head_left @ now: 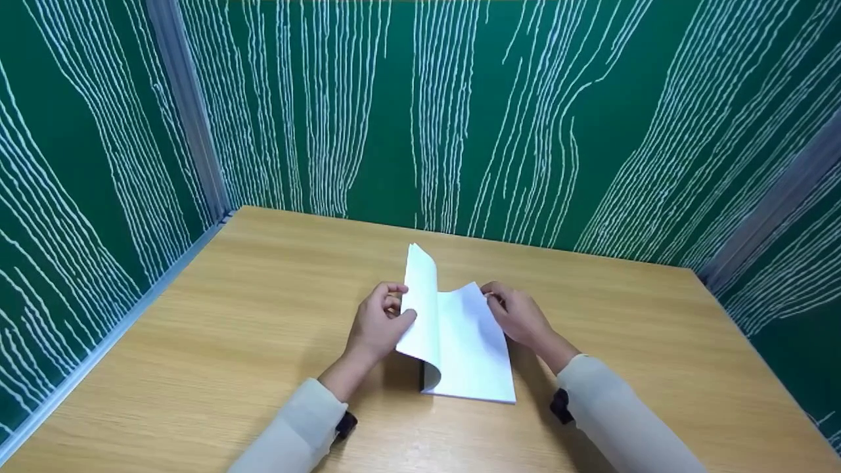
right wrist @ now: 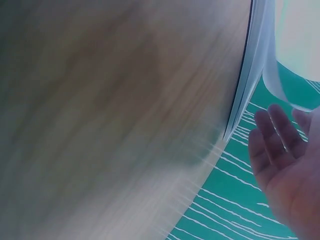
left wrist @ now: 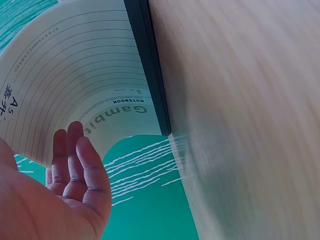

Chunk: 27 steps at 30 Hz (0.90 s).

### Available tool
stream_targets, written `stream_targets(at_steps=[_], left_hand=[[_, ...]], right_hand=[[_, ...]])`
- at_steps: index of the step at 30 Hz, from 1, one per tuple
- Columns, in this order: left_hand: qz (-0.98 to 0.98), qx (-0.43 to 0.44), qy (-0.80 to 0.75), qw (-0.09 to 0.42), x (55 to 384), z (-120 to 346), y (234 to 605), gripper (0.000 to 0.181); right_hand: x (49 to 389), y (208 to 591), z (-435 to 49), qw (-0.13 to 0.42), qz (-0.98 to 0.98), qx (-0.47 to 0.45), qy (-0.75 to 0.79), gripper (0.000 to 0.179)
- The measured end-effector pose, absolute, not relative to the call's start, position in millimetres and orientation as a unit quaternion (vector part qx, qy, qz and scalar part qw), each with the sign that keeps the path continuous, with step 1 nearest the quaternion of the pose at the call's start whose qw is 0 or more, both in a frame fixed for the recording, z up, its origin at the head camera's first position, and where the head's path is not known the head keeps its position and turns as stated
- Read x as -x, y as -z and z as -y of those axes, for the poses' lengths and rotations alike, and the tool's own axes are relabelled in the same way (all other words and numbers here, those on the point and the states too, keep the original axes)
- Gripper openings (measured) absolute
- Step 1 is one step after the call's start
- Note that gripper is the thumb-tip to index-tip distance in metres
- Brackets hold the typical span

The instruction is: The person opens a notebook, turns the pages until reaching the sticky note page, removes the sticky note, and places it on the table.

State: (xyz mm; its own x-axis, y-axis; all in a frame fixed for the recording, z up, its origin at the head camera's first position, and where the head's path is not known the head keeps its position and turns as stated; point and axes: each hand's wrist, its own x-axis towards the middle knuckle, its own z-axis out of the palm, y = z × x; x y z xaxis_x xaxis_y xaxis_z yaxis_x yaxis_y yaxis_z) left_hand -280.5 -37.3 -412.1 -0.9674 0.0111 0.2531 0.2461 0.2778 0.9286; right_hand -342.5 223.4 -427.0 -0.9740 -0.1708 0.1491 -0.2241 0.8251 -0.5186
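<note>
A notebook (head_left: 474,355) lies open on the wooden table, its right-hand pages white and blank-looking from above. On the left a curved stack of leaves (head_left: 420,309) stands raised. My left hand (head_left: 381,322) pinches the outer edge of that stack, thumb on the near face. The left wrist view shows the lined outer face (left wrist: 100,65) printed "Gambit NOTEBOOK" and "A5", beside a black spine (left wrist: 150,65). At the upper right edge of the notebook, my right hand (head_left: 519,315) pinches a lifted page corner. Its other fingers (right wrist: 275,135) are loosely bent in the right wrist view.
The wooden table (head_left: 263,295) spreads around the notebook on all sides. Green panels (head_left: 387,131) with wavy white lines rise behind and beside it, joined by grey posts (head_left: 190,105). Dark wrist devices (head_left: 345,426) sit at both light sleeves (head_left: 292,424).
</note>
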Motion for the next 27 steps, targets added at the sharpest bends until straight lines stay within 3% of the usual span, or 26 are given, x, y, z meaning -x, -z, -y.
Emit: stream_targets(at_steps=[27], left_hand=[[0.789, 0.072, 0.604, 0.088, 280.2, 37.2, 411.5, 0.033]], right_hand=[[327.5, 416.5, -203.4, -0.041, 0.927, -0.211, -0.306, 0.030]])
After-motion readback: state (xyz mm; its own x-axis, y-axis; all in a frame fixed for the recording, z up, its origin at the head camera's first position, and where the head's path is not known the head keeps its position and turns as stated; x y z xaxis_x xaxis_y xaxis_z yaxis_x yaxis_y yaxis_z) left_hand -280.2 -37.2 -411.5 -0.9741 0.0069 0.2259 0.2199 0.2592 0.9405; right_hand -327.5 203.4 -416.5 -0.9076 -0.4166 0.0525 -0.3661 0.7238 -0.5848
